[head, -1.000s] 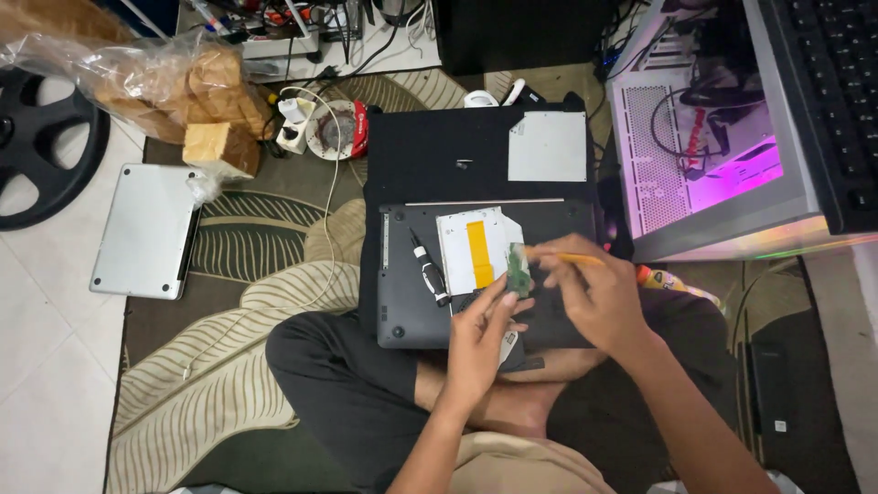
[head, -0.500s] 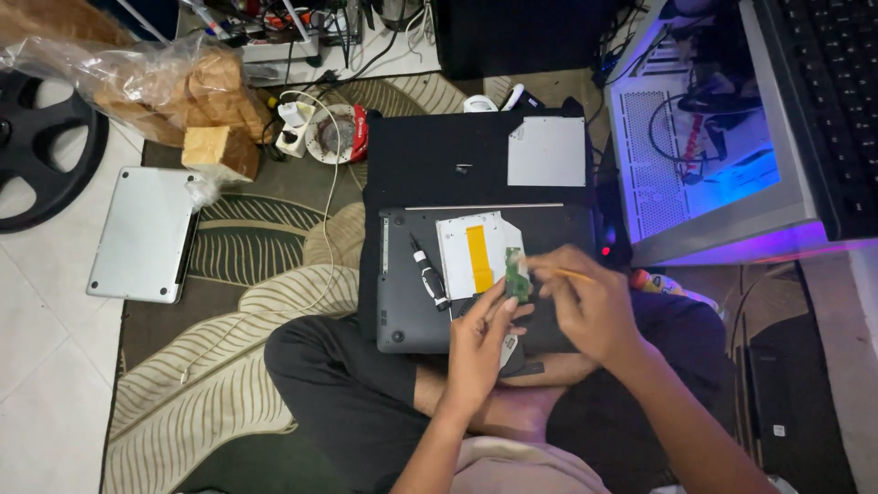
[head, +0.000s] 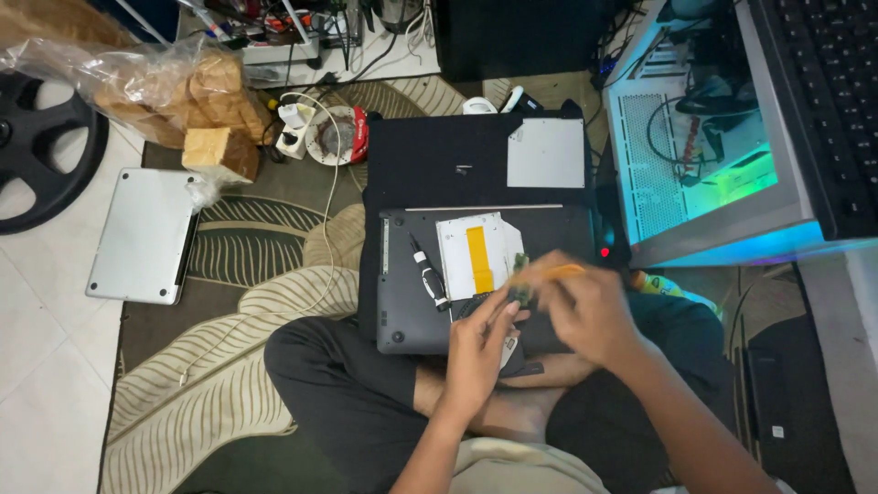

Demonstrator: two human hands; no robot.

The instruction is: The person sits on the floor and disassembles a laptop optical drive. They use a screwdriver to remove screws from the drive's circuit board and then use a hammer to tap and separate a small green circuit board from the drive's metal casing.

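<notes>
While the person sits cross-legged on the rug (head: 229, 366), both hands meet above the near edge of the dark laptop base (head: 412, 316) that lies upside down on the lap. The left hand (head: 480, 343) pinches a small green circuit board (head: 519, 274) between thumb and fingertips. The right hand (head: 590, 311) is closed around a thin orange tool (head: 560, 271), whose tip is at the board; the picture is blurred here, so I cannot tell if it touches.

I judge the board to be light, stiff and fragile, so it is better held by its edges, not by the flat faces.

Counting: one green board, one orange tool, one black pen-like tool (head: 428, 274) lying on the base, one silver drive (head: 480, 256) with a yellow strip, one separate grey laptop (head: 142, 236) on the floor at the left, one bag of bread (head: 155, 87).
</notes>
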